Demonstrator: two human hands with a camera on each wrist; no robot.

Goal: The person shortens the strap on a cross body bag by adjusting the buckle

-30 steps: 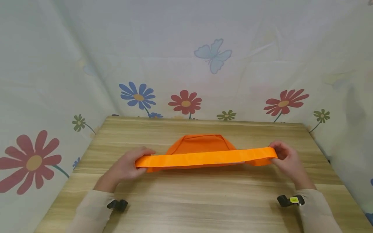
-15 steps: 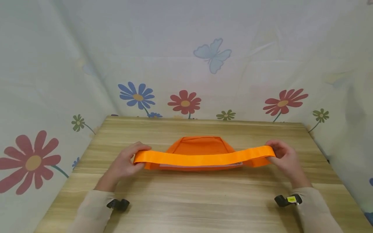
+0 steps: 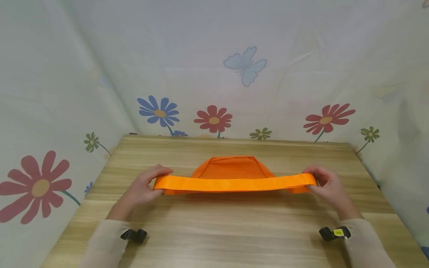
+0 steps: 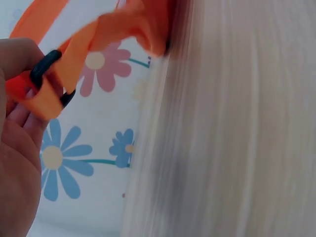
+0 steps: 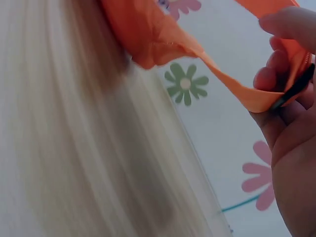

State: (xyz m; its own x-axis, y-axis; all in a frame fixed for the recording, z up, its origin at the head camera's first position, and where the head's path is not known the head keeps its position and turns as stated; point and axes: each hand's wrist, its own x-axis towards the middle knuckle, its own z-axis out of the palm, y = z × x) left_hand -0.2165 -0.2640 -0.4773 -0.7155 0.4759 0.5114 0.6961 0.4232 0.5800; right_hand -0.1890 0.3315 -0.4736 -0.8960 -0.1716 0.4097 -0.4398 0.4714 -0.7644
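An orange waist bag [image 3: 234, 167] is at the middle of the wooden table in the head view. Its bright orange strap [image 3: 234, 184] stretches almost straight in front of the pouch, from one hand to the other. My left hand [image 3: 142, 190] grips the strap's left end, where a black plastic buckle piece [image 4: 45, 66] shows in the left wrist view. At the other end, my right hand [image 3: 331, 188] pinches the strap, and a black fitting [image 5: 296, 89] appears by the palm in the right wrist view. The pouch's lower front is hidden behind the strap.
The wooden table [image 3: 214, 230] reaches back to a pale curtain [image 3: 187, 56] printed with flowers and a butterfly. Black wrist devices sit on the left cuff [image 3: 134, 235] and the right cuff [image 3: 335, 233].
Half a second ago the strap sagged in the middle and a grey zip line showed beneath it. Now it is straighter and covers that line. Both hands have kept their hold, shifting only slightly.
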